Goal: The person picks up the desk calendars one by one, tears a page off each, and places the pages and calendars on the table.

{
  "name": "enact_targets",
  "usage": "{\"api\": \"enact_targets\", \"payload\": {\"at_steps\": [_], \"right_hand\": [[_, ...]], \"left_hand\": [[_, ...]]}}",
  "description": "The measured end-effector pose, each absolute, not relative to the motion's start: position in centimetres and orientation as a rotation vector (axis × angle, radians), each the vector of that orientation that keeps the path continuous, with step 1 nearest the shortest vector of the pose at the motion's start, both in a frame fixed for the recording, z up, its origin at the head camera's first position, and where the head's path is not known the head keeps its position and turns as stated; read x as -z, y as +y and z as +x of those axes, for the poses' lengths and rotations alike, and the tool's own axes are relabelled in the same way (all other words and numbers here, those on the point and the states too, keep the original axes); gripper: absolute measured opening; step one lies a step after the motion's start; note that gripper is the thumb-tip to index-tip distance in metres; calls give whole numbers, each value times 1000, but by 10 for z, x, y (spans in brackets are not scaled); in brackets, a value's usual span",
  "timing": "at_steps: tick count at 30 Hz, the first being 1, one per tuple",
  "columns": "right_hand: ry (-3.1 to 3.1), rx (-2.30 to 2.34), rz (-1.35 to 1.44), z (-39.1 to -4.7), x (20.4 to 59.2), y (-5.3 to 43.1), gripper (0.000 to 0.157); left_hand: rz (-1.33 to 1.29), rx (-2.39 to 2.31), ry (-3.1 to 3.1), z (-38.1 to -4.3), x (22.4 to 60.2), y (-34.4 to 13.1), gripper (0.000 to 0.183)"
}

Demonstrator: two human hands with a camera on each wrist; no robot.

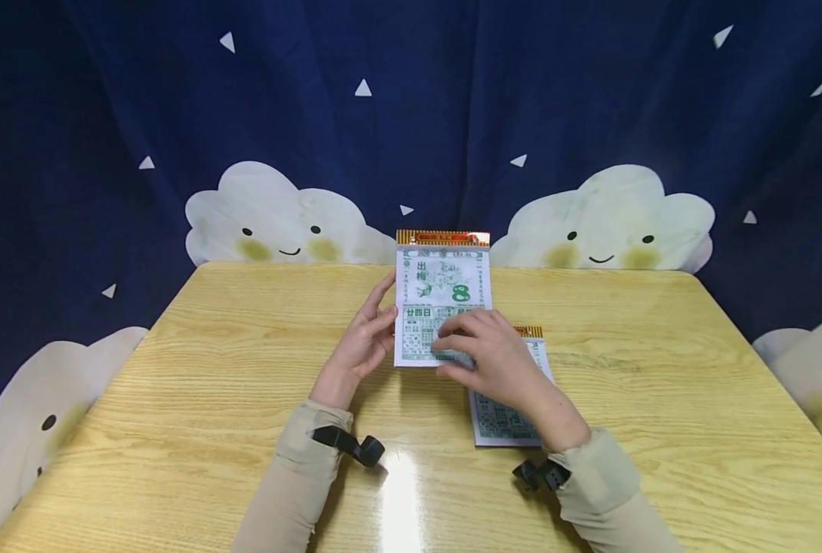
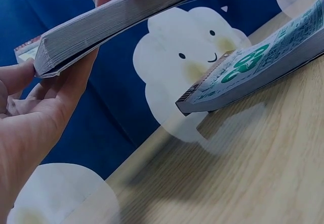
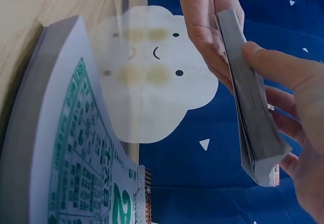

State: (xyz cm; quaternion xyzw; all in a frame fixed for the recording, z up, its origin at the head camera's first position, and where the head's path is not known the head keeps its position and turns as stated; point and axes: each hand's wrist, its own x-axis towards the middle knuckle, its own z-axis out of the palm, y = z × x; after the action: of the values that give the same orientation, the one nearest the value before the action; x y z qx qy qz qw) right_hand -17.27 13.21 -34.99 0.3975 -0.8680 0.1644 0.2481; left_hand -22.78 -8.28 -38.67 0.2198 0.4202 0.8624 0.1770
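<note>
A thick tear-off calendar (image 1: 442, 273) with green print, a large 8 and a red-gold top band is held raised and tilted above the table. My left hand (image 1: 366, 338) grips its left edge; in the left wrist view the fingers lie under the block, thumb at the side. Over the lower front page, my right hand (image 1: 494, 353) rests loosely bent fingers. The right wrist view shows that thumb touching the bottom edge of the page block (image 3: 248, 92). A second, similar calendar (image 1: 504, 425) lies on the table, partly hidden beneath the right hand and forearm.
The light wooden table (image 1: 245, 369) reaches back to a dark blue curtain (image 1: 411, 100) with white clouds and small triangles. Both wrists carry black straps with small cameras. A bright glare spot shows on the table's near middle.
</note>
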Motion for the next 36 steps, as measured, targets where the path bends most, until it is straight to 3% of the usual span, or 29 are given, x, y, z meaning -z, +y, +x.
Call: {"api": "enact_targets", "payload": {"at_steps": [18,36], "right_hand": [[-2343,-551,964,-168,353,119,2],[-2378,-931,825,-167,337,125,16]], "left_hand": [[605,-2437,1203,-226,389,-84,56],[552,-2464,1222,-227,385,-82,56]]}}
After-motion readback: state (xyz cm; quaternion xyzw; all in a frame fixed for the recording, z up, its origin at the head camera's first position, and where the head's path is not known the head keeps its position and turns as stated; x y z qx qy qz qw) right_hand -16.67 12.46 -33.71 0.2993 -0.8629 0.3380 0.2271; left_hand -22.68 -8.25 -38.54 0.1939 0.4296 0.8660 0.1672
